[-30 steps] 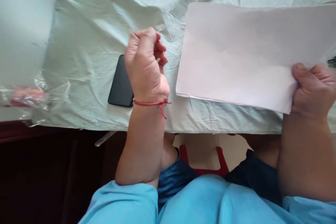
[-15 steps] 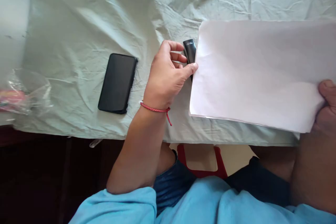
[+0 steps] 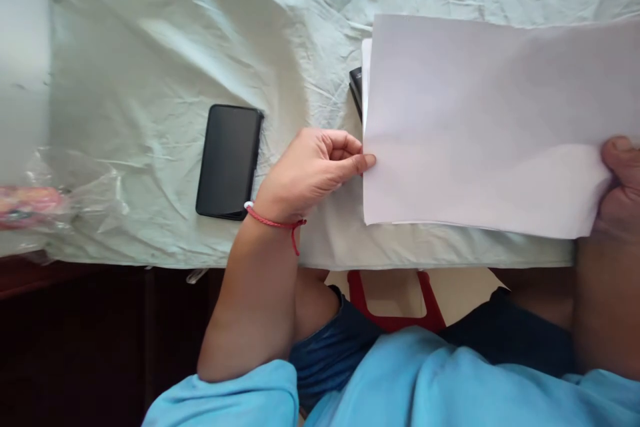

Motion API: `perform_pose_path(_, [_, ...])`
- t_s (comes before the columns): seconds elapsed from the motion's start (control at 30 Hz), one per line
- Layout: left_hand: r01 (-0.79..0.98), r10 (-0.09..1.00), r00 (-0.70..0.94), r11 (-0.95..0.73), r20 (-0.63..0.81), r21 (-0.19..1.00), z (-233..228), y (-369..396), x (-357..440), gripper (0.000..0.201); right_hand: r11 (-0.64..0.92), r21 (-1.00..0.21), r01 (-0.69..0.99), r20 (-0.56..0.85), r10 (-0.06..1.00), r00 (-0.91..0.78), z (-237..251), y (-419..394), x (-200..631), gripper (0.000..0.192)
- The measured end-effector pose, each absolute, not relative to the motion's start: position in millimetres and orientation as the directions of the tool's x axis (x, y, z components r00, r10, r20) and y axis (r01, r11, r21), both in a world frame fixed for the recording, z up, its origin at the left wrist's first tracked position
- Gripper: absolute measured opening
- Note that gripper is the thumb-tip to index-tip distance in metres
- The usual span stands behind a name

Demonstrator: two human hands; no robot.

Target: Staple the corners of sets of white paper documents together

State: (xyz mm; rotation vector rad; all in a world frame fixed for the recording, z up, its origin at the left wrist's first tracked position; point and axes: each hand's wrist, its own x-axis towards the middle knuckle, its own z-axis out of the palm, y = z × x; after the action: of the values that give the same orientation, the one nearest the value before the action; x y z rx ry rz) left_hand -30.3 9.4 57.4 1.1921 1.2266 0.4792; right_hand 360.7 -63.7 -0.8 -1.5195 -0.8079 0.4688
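Observation:
Several white sheets of paper [image 3: 480, 127] lie spread across the right half of the view, the top one shifted a little against those beneath. My left hand [image 3: 320, 167], with a red cord bracelet [image 3: 275, 220] at the wrist, pinches the left edge of the paper between thumb and fingers. At the far right edge my right hand [image 3: 623, 177] grips the paper's right side, thumb on top; its other fingers are hidden. A black object with small lettering [image 3: 355, 88] peeks out from under the left edge of the sheets, mostly covered.
A dark-screened smartphone [image 3: 229, 161] lies left of my left forearm. A clear plastic bag [image 3: 95, 190] with something pink in it rests at the far left. The pale green cloth [image 3: 150, 113] is wrinkled, and its front edge hangs above a red stool [image 3: 395, 321].
My left hand has moved down and left, away from the black object, and now pinches the paper's edge. The top sheet has shifted, and the paper covers more of the black object.

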Motion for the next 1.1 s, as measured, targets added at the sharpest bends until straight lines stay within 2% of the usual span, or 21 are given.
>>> perform_pose_path(0.1, [0.282,0.813,0.387,0.345,-0.435,0.895,56.4,8.2,-32.6,0.031,0.075,-0.969,0.236,0.216,0.721,0.658,-2.4,-61.4,357.5,0.051])
perform_pose_path(0.17, [0.296,0.831,0.383,0.303,-0.403,0.906,56.2,7.7,-32.5,0.036,0.068,-0.964,0.256,0.217,0.756,0.617,0.9,-60.1,353.4,0.057])
perform_pose_path(0.3, [0.344,0.869,0.319,0.266,-0.379,0.900,54.9,7.5,-30.6,0.052,-0.066,-0.965,0.252,0.092,0.818,0.568,10.5,-60.1,348.7,0.069])
perform_pose_path(0.4, [0.334,0.900,0.266,0.249,-0.344,0.909,56.0,9.3,-28.1,0.050,-0.135,-0.962,0.237,0.028,0.817,0.576,11.3,-59.6,353.5,0.070])
perform_pose_path(0.6, [0.249,0.878,0.341,0.261,-0.336,0.933,63.4,16.7,-21.4,0.029,-0.046,-0.990,0.132,0.042,0.802,0.595,4.1,-51.2,363.3,0.072])
perform_pose_path(0.7, [0.282,0.898,0.304,0.235,-0.319,0.930,61.1,16.3,-18.4,0.034,-0.011,-0.993,0.114,0.057,0.814,0.578,5.5,-49.5,360.3,0.067])
perform_pose_path(0.87, [0.364,0.926,0.233,0.202,-0.298,0.909,53.8,2.6,-19.0,0.054,-0.012,-0.989,0.147,0.074,0.822,0.565,7.9,-53.9,356.0,0.063])
perform_pose_path(0.97, [0.320,0.920,0.251,0.213,-0.299,0.923,51.8,-6.0,-24.0,0.061,0.016,-0.985,0.174,0.110,0.830,0.547,4.2,-57.8,360.0,0.061])
perform_pose_path(1.1, [0.182,0.885,0.355,0.251,-0.302,0.951,47.7,-9.0,-32.3,0.051,0.048,-0.981,0.188,0.138,0.851,0.506,-1.7,-61.1,367.8,0.064])
